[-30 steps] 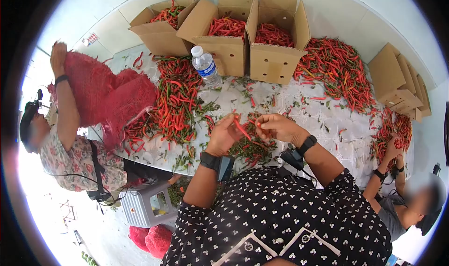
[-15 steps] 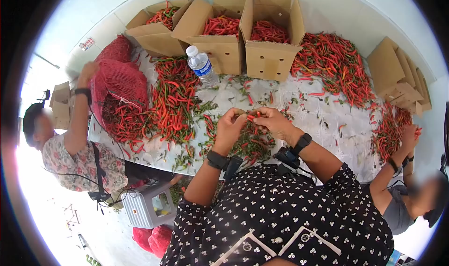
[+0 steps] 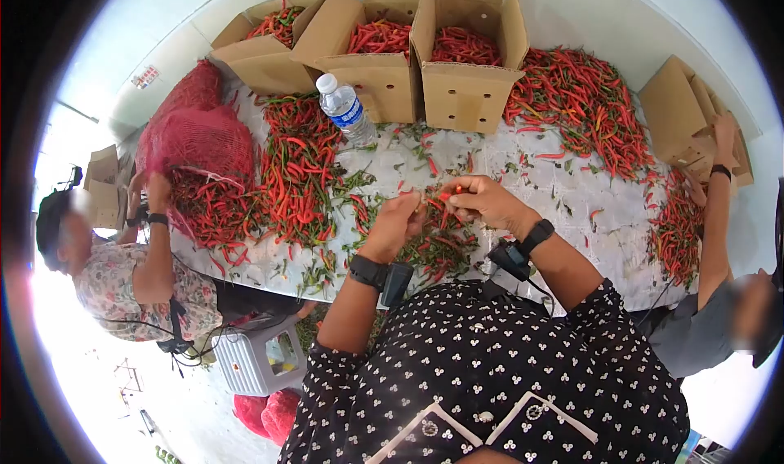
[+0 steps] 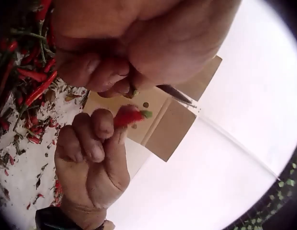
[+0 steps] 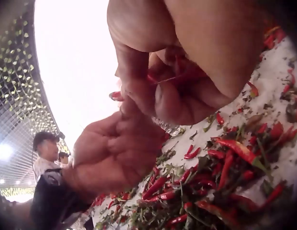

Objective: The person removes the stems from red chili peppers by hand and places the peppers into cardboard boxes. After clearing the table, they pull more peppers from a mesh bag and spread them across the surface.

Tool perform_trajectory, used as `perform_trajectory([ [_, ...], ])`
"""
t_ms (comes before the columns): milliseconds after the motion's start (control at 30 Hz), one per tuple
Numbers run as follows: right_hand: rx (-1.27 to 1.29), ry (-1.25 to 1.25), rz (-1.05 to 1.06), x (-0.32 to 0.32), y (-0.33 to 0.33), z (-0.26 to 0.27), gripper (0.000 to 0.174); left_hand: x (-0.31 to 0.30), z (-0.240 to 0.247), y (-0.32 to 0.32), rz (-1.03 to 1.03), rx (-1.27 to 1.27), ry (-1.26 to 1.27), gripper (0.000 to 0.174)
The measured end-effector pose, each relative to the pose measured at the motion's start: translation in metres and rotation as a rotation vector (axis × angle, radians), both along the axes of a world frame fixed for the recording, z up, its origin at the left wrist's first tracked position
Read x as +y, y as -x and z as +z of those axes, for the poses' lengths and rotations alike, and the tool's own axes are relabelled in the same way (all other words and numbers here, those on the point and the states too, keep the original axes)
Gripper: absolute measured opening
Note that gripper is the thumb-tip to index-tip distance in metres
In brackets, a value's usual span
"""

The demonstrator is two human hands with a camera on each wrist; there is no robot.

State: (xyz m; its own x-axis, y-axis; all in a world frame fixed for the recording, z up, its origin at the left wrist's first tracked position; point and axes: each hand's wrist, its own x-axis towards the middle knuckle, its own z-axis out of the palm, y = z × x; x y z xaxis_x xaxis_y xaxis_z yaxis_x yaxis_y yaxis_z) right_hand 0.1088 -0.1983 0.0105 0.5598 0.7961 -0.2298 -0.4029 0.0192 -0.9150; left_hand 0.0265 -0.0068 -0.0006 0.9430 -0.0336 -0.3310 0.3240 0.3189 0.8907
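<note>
The right hand (image 3: 490,207) pinches a red chili between thumb and forefinger; in the left wrist view the chili (image 4: 129,116) shows a small green end. Just left of it and slightly apart is the left hand (image 3: 394,226), fingers curled inward. Between its fingertips in the left wrist view is a small yellowish-green bit (image 4: 134,93), seemingly a stem piece. More red shows inside the curled fingers of the right hand (image 5: 187,57) in the right wrist view. Below both hands lies a loose heap of chilies and green scraps (image 3: 441,252).
Three cardboard boxes (image 3: 461,101) of chilies stand at the back, a water bottle (image 3: 347,109) before them. Chili piles (image 3: 298,170) and a red mesh sack (image 3: 200,142) lie left, another pile (image 3: 580,109) right. People work at both ends, the right one touching a box (image 3: 674,117).
The hands came together at the chili and have parted slightly; the chili, first in the left hand, is now in the right. The left person lowered the sack; the right person reached to the boxes.
</note>
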Motion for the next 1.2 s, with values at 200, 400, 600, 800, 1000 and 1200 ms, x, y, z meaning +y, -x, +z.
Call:
perform_trajectory([
  [200, -0.273, 0.216, -0.024, -0.001, -0.003, -0.001, 0.021, -0.01, 0.01, -0.001, -0.01, -0.205, -0.537, 0.019],
  [400, -0.707, 0.343, -0.076, 0.002, 0.0, -0.001, 0.021, -0.017, 0.007, 0.0, -0.029, -0.302, -0.795, 0.018],
  [600, -0.795, 0.335, -0.035, -0.001, -0.002, 0.0, 0.021, -0.022, 0.013, 0.004, -0.056, -0.314, -0.889, 0.014],
  [800, -0.32, 0.202, 0.097, -0.011, -0.006, 0.008, 0.021, -0.014, 0.009, 0.002, -0.015, -0.172, -0.636, 0.015],
  [1000, -0.285, 0.212, 0.143, -0.006, -0.004, -0.002, 0.022, -0.022, 0.011, -0.001, 0.012, -0.336, -0.668, 0.015],
  [1200, -0.272, 0.333, 0.024, -0.01, -0.011, -0.011, 0.024, -0.012, 0.004, -0.009, -0.035, -0.287, -0.992, 0.018],
])
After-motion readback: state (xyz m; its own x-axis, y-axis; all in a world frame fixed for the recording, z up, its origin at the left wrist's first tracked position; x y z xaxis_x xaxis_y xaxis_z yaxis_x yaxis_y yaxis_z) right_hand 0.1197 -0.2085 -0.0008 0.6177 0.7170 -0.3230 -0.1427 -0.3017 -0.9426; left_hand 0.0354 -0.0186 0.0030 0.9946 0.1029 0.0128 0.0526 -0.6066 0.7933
